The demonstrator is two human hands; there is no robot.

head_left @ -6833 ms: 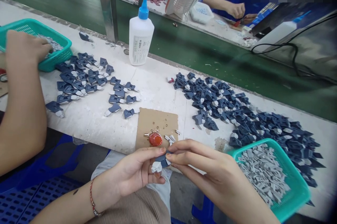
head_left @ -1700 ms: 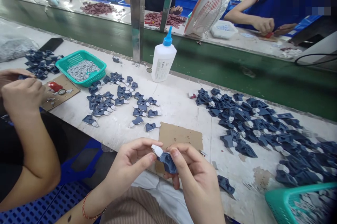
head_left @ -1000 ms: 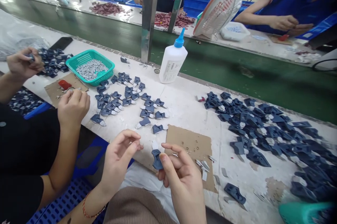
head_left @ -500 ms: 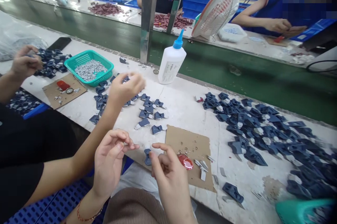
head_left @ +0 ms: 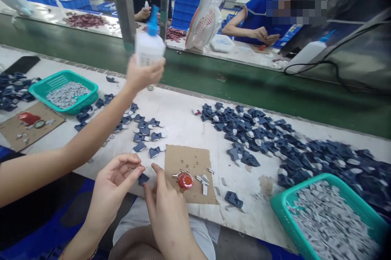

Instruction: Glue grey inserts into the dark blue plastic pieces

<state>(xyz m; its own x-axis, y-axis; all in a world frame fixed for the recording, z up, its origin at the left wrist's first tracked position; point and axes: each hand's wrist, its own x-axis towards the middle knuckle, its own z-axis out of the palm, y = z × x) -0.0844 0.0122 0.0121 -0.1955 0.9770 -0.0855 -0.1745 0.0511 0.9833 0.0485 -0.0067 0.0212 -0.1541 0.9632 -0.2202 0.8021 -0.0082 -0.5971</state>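
Note:
My left hand [head_left: 114, 188] is closed in front of me, thumb and index fingertips together; anything pinched there is too small to make out. A small dark blue plastic piece [head_left: 143, 179] shows between my hands at the table's near edge, partly hidden by my left thumb. My right hand [head_left: 168, 207] is beside it, index finger and thumb apart, the thumb tip close to the piece. Right of my hand, a cardboard sheet [head_left: 186, 154] carries a red round cap-like dish [head_left: 185, 180], small metal rings and several grey slips [head_left: 204, 184].
A co-worker's hand [head_left: 145, 75] holds up a white bottle with a blue nozzle [head_left: 149, 48]. Dark blue pieces form a large heap [head_left: 256, 125] at right. A green basket of grey parts [head_left: 277, 203] stands front right, another green basket [head_left: 65, 109] at left.
The co-worker's hand has gripped the white bottle and lifted it off the table. My view has turned right, showing more of the right basket. My hands have come closer together.

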